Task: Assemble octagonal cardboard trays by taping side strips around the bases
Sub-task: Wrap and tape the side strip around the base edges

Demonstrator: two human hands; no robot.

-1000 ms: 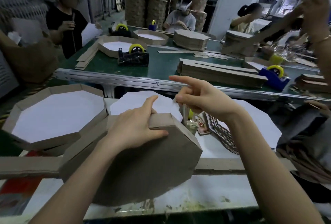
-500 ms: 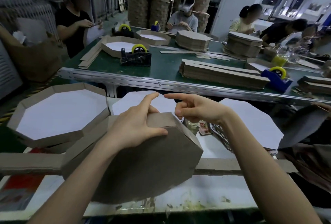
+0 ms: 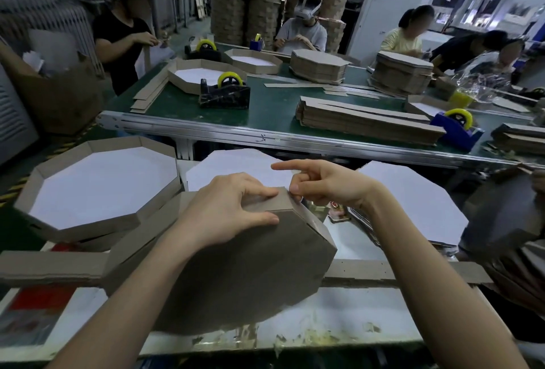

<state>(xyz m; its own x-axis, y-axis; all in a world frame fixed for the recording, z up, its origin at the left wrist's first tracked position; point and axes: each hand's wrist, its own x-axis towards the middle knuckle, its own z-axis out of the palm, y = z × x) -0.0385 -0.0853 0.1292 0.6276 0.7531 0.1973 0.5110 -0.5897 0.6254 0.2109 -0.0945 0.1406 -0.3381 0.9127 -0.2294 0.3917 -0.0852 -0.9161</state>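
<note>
Head view.

- The half-built tray (image 3: 244,274) stands tilted on the near surface (image 3: 368,306). Its brown underside faces the wearer, its lower edge is down, and its top corner is raised between the two hands. Likely reason: tipping it up brings the seam between the base and the side strip (image 3: 317,228) into sight and reach.
- The left hand (image 3: 227,212) grips that top corner. The thumb lies flat on the brown base and the fingers (image 3: 259,191) lie over the strip's edge. Strip and base are pinched together, probably so the fold cannot spring open.
- The right hand (image 3: 324,185) is just beside it at the same corner. The thumb tip touches the strip at the fold, the index finger stretches left above the left hand, and the other fingers are curled in. No clear tape shows plainly, so I cannot tell whether this hand is grasping a piece or is empty.
- Judgement: the step in hand is fixing the strip at this corner. A small dark gap shows lower on the right side, so more corners probably remain.
- A finished tray (image 3: 88,228) sits to the left, white inside up, seemingly set aside from the working spot.
- White bases (image 3: 413,200) lie behind and to the right, near the hands, presumably as stock.
- On the green surface (image 3: 274,109) beyond are a black tape dispenser (image 3: 224,94), a blue dispenser (image 3: 457,128) and a stack of strips (image 3: 368,123). Other people work along it.
</note>
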